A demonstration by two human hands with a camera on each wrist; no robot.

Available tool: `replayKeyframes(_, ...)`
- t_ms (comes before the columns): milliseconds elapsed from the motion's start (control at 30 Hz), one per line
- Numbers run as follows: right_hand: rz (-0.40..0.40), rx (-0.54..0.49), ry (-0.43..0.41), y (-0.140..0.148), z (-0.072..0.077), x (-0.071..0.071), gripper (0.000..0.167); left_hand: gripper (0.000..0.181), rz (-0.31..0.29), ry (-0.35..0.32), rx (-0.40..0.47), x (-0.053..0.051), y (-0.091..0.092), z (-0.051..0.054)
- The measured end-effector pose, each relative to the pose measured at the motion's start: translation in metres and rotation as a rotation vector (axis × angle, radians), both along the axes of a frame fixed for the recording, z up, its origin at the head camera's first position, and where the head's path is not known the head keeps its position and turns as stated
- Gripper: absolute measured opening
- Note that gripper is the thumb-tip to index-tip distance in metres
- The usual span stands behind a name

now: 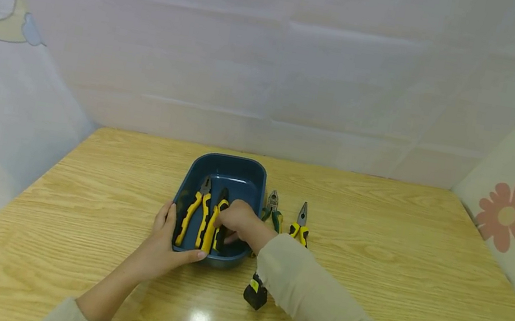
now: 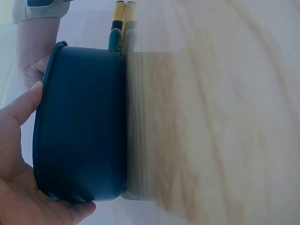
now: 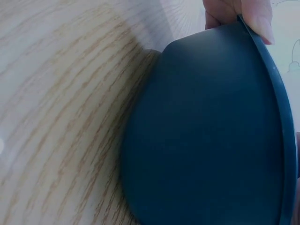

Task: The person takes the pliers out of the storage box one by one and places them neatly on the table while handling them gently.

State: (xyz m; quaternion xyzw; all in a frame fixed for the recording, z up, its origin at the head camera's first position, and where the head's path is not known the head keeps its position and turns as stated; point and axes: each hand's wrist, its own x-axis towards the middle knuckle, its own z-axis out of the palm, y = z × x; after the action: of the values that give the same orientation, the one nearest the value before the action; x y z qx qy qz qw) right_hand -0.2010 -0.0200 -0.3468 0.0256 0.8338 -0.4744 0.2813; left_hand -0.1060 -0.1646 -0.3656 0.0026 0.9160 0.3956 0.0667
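Evidently, yellow-and-black pliers [image 1: 209, 233] are lying inside the blue tray [image 1: 231, 166] | right hand [image 1: 238, 219] is gripping their handles, fingers curled, tips partly hidden | left hand [image 1: 165, 247] is clasping the tray's near-left corner | second pliers [image 1: 203, 221] are lying leftward inside; green-handled pliers [image 1: 273, 202] outside, rightward

ok so tool count: four pairs of pliers total. Two yellow-and-black-handled pliers in the tray, one [image 1: 204, 214] and two [image 1: 211, 227], then one green-and-yellow-handled pair [image 1: 273, 204] and one yellow-and-black long-nosed pair [image 1: 302, 219] outside it. A hand covers part of the second one, so four's my best count. Also one deep glossy dark-blue rounded rectangular tray [image 1: 231, 166], one chunky black tape measure with a yellow-green patch [image 1: 255, 295], one yellowish wood-grain table [image 1: 423, 268], and two bare hands, one left [image 1: 162, 251], one right [image 1: 242, 220].
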Motion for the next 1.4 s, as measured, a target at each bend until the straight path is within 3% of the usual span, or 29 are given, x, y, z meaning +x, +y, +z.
replayKeyframes(467, -0.012, 0.017, 0.061, 0.0001, 0.0006, 0.0011, 0.015, 0.112, 0.006, 0.002, 0.004, 0.0004, 0.0006, 0.0023)
replayKeyframes(1167, 0.011, -0.024, 0.06, -0.0032, 0.0002, -0.0008, 0.02, 0.113, 0.037, -0.002, 0.022, -0.0022, -0.0024, -0.0019)
replayKeyframes(1400, 0.008, 0.021, 0.071, -0.0049, 0.0005, -0.0024, 0.026, 0.112, 0.031, 0.01, 0.024, -0.0033, -0.0021, -0.0023)
